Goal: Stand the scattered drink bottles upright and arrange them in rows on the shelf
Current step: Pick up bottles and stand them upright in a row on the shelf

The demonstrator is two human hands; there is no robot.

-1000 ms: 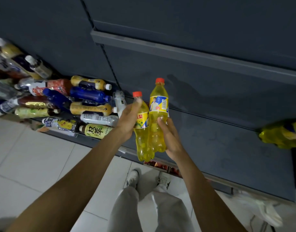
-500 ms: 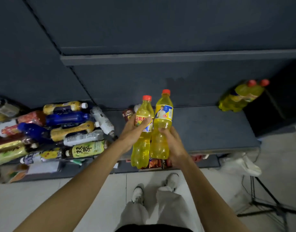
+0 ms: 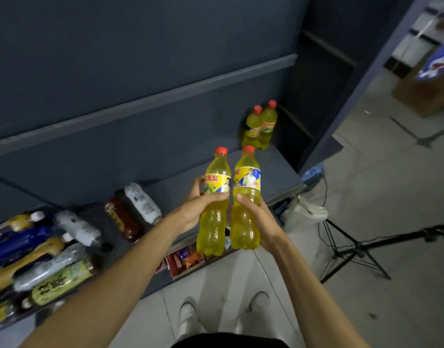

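My left hand [image 3: 196, 206] grips a yellow drink bottle [image 3: 212, 222] with a red cap, held upright. Beside it, my right hand [image 3: 258, 217] grips a second yellow bottle [image 3: 245, 217], also upright, and the two bottles touch. Both hang above the front edge of the dark shelf [image 3: 278, 177]. Two more yellow bottles [image 3: 259, 128] stand upright together at the shelf's far right corner. A white bottle [image 3: 143, 203] and a brown bottle [image 3: 123, 219] lie on their sides in the shelf's middle. Several bottles [image 3: 47, 257] lie in a heap at the left.
An upper shelf board [image 3: 140, 101] runs above the lower one. Snack packets [image 3: 185, 257] show under the shelf edge. A black tripod [image 3: 353, 249], cables and a white bag [image 3: 303, 212] stand on the floor at the right. My shoes [image 3: 190, 315] are on the tiles.
The view has swung to the right with both held bottles. The two standing yellow bottles at the shelf's right corner are now nearer the middle of the view, and the heap has shifted left.
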